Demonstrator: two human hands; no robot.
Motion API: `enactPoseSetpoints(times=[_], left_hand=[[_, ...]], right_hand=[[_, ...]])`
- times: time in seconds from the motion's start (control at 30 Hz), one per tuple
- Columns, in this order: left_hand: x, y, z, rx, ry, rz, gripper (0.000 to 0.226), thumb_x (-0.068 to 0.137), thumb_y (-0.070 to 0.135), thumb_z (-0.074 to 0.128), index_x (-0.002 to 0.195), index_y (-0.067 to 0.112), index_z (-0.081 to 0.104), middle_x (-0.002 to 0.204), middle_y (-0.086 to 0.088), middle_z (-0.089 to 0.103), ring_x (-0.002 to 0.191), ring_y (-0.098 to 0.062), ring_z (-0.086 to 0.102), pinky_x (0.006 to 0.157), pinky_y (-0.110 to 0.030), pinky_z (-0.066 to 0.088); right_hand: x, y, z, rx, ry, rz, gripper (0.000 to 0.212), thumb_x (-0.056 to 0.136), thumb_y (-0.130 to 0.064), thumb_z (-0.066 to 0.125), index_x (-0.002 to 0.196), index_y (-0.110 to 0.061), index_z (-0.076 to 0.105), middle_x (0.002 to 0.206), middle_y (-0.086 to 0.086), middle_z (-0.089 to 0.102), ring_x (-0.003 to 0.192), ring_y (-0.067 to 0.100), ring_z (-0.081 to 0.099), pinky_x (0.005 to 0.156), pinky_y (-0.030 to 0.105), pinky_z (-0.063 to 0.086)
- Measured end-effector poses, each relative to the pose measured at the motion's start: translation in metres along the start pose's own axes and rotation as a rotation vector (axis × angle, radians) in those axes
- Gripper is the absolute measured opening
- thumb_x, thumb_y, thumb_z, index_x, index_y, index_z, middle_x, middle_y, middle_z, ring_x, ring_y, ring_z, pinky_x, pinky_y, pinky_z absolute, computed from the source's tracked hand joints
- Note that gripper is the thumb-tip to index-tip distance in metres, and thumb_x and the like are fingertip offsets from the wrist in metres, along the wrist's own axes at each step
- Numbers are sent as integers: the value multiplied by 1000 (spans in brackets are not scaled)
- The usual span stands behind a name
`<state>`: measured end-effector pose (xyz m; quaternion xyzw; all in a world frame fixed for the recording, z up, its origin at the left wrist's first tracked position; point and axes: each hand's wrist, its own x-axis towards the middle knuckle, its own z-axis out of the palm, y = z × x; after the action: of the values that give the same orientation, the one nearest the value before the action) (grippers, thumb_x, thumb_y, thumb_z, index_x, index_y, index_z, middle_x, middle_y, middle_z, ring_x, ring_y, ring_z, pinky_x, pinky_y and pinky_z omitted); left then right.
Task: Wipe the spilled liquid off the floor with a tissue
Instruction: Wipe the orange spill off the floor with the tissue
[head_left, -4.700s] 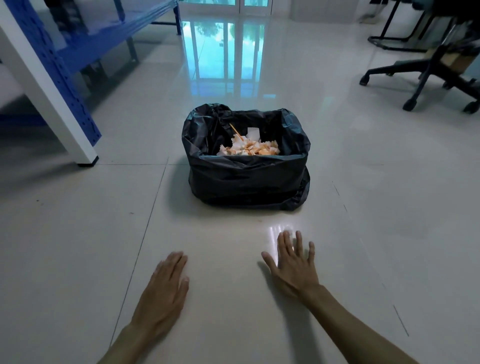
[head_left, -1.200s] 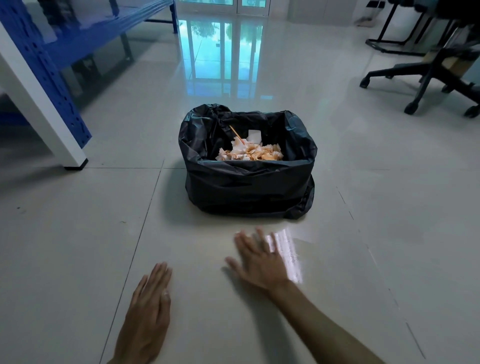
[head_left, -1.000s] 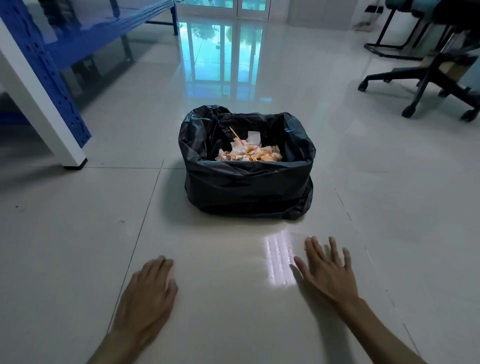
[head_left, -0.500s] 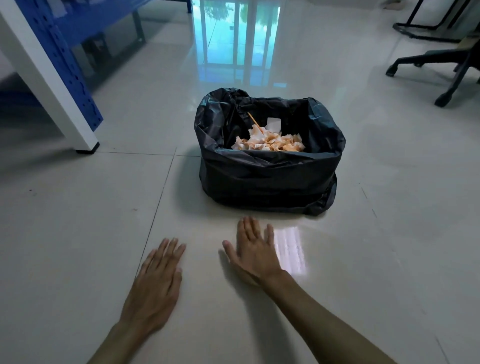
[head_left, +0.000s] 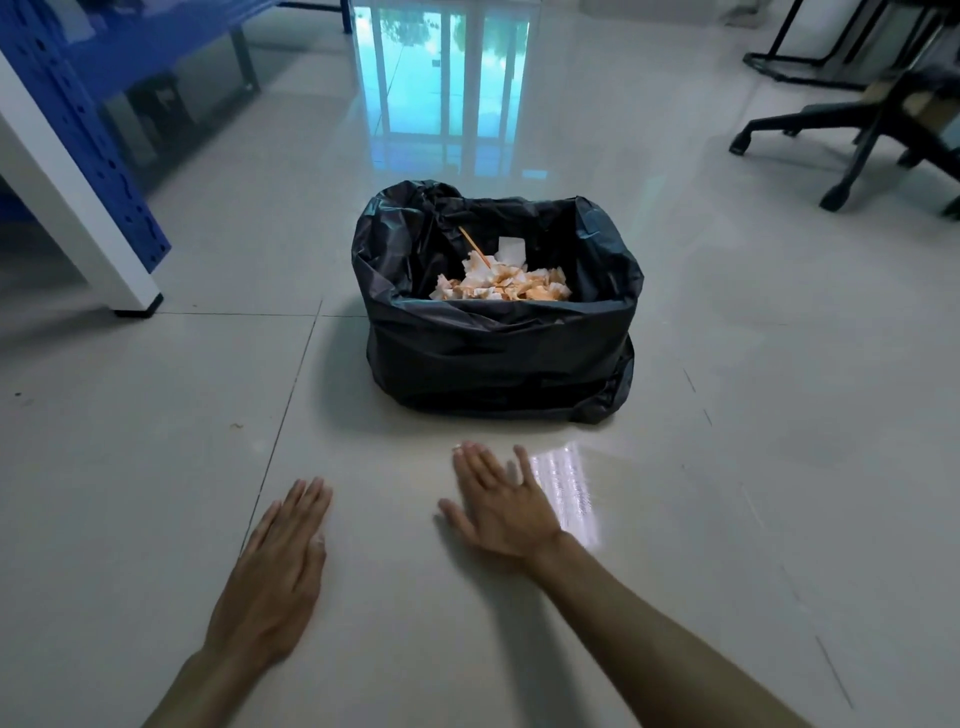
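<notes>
Black-lined bin on tiled floor, holding orange-stained tissues and a stick, left hand and right hand flat on floor before it, both grips released, holding nothing.

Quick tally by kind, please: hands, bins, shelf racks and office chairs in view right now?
Hands: 2, left hand and right hand, both flat on the floor
Bins: 1, black-bagged bin
Shelf racks: 1, blue rack
Chairs: 1, chair base
Total: 5
</notes>
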<state>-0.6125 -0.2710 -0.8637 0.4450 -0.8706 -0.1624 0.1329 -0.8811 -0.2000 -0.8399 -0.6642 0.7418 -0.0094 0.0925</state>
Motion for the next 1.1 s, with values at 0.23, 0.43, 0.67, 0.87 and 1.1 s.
enactPoseSetpoints(times=[0.23,0.43,0.67,0.87,1.1], left_hand=[[-3,1,2,47,-24,-6,60,97,42,4,154,23,12,163,10,11,148,3,-2,121,-23,-2],[-25,10,8,34,-38,-53,63,96,42,2,154,19,7,164,7,5,149,0,-4,122,-29,-1],[-60,13,9,-39,-33,-49,65,96,48,-2,154,20,10,163,8,6,149,2,-2,121,-27,-3],[-80,9,4,-101,9,-27,60,99,41,8,152,17,19,161,8,17,148,1,9,120,-21,1],[-80,10,6,-31,13,-47,65,96,45,7,153,17,23,161,6,20,148,3,7,119,-16,-2]], right_hand=[[-99,132,-23,14,-73,522,73,100,-58,11,157,-15,-2,164,-2,-6,148,7,-7,116,54,-9],[-114,104,-5,136,29,641,79,99,-56,12,154,-2,-4,163,14,-3,150,23,-7,118,48,-10],[-45,-5,6,161,-8,323,78,99,-49,16,151,9,10,158,27,14,149,35,6,116,48,-11],[-41,-134,23,57,-122,-202,67,91,-42,21,137,-8,56,136,10,60,131,25,50,110,53,32],[-71,-65,15,-46,-102,-304,63,97,-48,24,147,-14,42,148,4,48,137,17,42,114,59,15]])
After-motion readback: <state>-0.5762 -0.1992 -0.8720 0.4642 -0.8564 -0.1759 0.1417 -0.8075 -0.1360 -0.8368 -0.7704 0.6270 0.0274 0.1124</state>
